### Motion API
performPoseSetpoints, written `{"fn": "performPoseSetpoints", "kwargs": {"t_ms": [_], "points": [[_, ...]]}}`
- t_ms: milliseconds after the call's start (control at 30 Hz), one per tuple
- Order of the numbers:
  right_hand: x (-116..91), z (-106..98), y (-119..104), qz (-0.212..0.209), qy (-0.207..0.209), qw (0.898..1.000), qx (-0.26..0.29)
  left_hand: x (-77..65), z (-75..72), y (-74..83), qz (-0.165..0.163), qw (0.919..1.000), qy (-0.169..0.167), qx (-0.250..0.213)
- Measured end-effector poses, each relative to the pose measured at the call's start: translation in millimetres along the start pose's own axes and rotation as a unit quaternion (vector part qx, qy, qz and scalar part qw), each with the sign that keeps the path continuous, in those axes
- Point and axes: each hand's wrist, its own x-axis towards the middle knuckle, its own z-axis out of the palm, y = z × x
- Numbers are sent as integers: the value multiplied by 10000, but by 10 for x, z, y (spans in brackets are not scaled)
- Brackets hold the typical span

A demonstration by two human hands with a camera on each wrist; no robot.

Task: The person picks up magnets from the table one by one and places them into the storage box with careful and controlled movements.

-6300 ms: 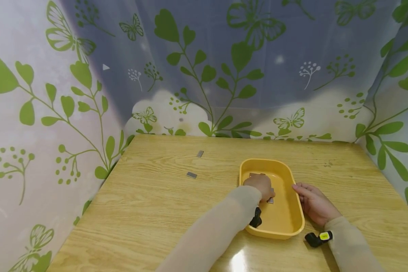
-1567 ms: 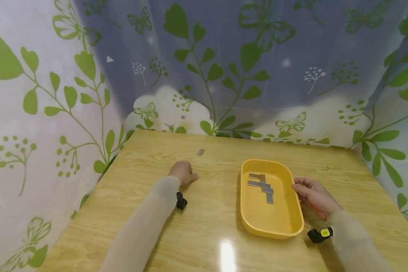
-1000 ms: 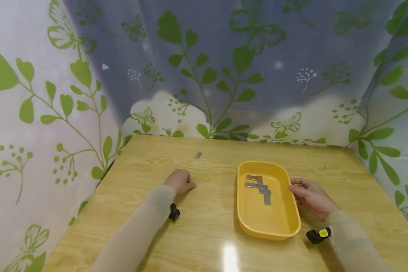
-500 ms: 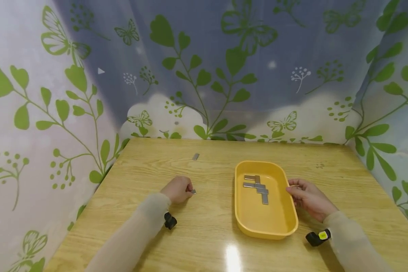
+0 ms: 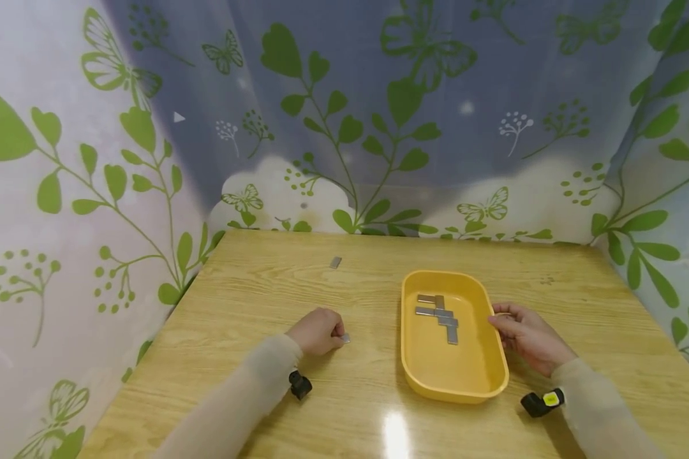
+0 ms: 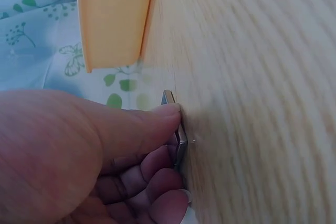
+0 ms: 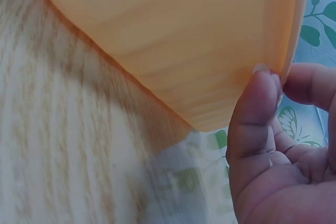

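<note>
My left hand (image 5: 317, 331) pinches a small flat grey metal plate (image 5: 346, 338) between thumb and fingers, low over the wooden table to the left of a yellow plastic basin. The left wrist view shows the plate's shiny edge (image 6: 182, 142) poking out past the thumb, close to the wood. With thumb and fingers, my right hand (image 5: 533, 339) holds the right rim of the basin (image 5: 453, 376). Its thumb (image 7: 255, 98) lies against the outer wall in the right wrist view. Several similar grey plates (image 5: 446, 314) lie joined in a stepped pattern on the basin floor.
One more grey plate (image 5: 335, 262) lies toward the back of the table (image 5: 264, 280). Cloth walls (image 5: 333, 115) printed with leaves and butterflies stand behind and at both sides. Black wrist cameras (image 5: 300, 385) sit on both sleeves.
My left hand has left the basin, reached to the nearer of two loose plates, picked it up and come back toward me and slightly right. The right hand keeps its hold on the rim.
</note>
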Motion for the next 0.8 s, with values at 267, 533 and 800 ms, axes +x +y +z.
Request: {"fn": "performPoseSetpoints", "kwargs": {"t_ms": [267, 533, 800], "points": [[-2, -11, 1, 12, -9, 10000, -18, -11, 24, 60, -155, 9994, -234, -204], [-7, 2, -14, 34, 26, 10000, 13, -22, 32, 58, -157, 9992, -263, -246], [-5, 27, -19, -13, 40, 9999, 123, -5, 60, 12, -169, 9986, -158, -475]]}}
